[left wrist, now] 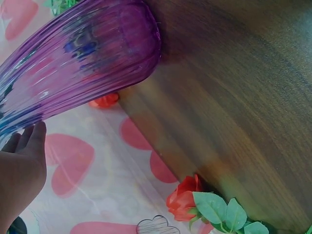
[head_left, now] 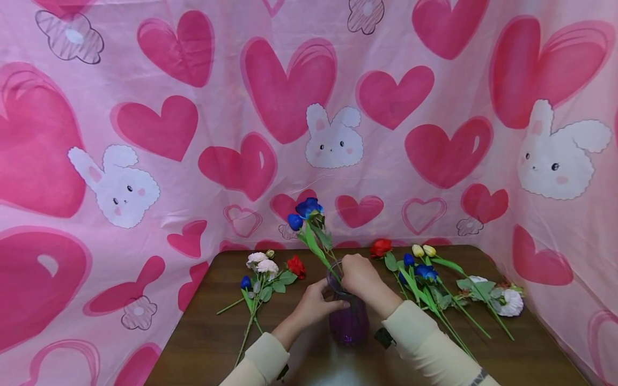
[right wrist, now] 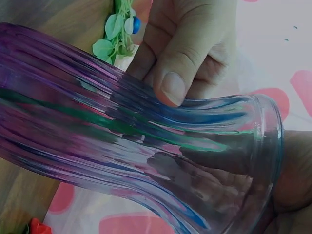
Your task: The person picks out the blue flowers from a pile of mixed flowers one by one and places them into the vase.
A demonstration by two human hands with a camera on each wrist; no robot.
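Head view, left hand (head_left: 313, 304) gripping purple vase (head_left: 348, 326); right hand (head_left: 362, 279) at its top, grip unclear

Cloth (head_left: 289, 107), upper part of the head view: printed hearts, rabbits and flowers; no words or numbers to read.
Vase (head_left: 348, 321), lower middle: no readable label or brand.
Table (head_left: 193, 332), bottom of the frame: no readable marking.
Grey band (head_left: 478, 377), lower right corner area: pattern too small to tell.
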